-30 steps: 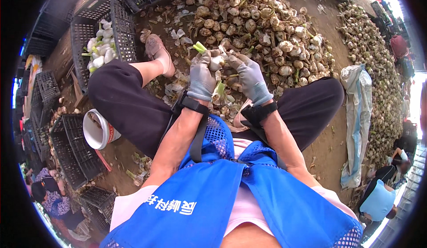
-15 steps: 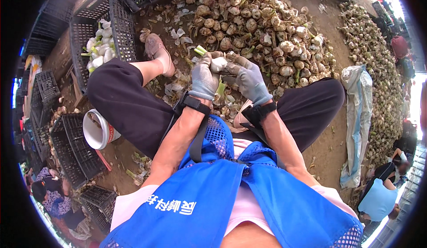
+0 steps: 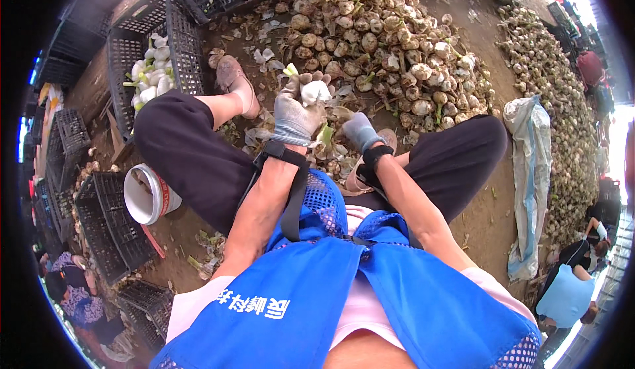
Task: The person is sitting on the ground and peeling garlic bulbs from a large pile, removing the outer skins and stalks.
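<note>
A white, cleaned garlic bulb with a short pale green stem stub rests in my gloved left hand, the fingers closed around it. My right hand, gloved too, is lower and to the right, apart from the bulb. Its fingers point inward over the loose garlic skins between my legs. They are blurred, so whether they grip anything does not show. Just beyond both hands rises a heap of dirty, unpeeled garlic bulbs.
At the left, a black plastic crate holds white garlic bulbs. A white bucket and another black crate stand beside my left knee. Past my right knee lies a whitish woven sack. Other people sit at both lower edges.
My right hand has come away from the bulb, moving down toward me. The left hand has turned, and the bulb now shows whiter and more fully above the palm.
</note>
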{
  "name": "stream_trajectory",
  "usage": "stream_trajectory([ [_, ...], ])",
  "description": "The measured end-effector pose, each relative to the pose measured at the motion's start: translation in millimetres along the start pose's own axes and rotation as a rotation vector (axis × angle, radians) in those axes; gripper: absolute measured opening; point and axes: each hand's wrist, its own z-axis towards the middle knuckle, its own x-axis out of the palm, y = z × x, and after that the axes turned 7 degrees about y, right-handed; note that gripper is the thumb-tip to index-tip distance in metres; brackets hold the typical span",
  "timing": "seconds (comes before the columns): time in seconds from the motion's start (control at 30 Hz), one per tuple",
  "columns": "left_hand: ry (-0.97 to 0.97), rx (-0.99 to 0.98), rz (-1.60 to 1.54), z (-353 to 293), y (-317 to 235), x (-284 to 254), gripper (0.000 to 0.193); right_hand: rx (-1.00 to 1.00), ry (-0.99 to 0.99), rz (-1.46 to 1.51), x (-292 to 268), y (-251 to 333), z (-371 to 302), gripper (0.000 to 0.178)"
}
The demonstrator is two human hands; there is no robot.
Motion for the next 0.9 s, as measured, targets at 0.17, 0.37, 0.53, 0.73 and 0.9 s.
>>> stream_trajectory([
  [0.17, -0.061, 0.095, 0.181, -3, 2, 5, 0.026, -0.134, -0.057, 0.496, -26, 48, -25, 0.034],
  [0.37, -0.073, 0.065, 1.03, -10, 15, 10, 0.021, -0.27, -0.466, -0.361, -38, 102, -54, 0.012],
  [0.53, -0.148, -0.036, 0.503, 0, 13, -9, 0.015, -0.126, -0.154, 0.866, -35, 64, -37, 0.015],
  [0.73, -0.081, -0.044, 0.261, 8, 7, -15, 0.022, 0.216, -0.082, 0.471, -34, 39, -27, 0.028],
  [0.9, -0.1, -0.081, 0.049, 0, -3, -3, 0.03, 0.446, 0.032, -0.327, -49, 51, -33, 0.037],
])
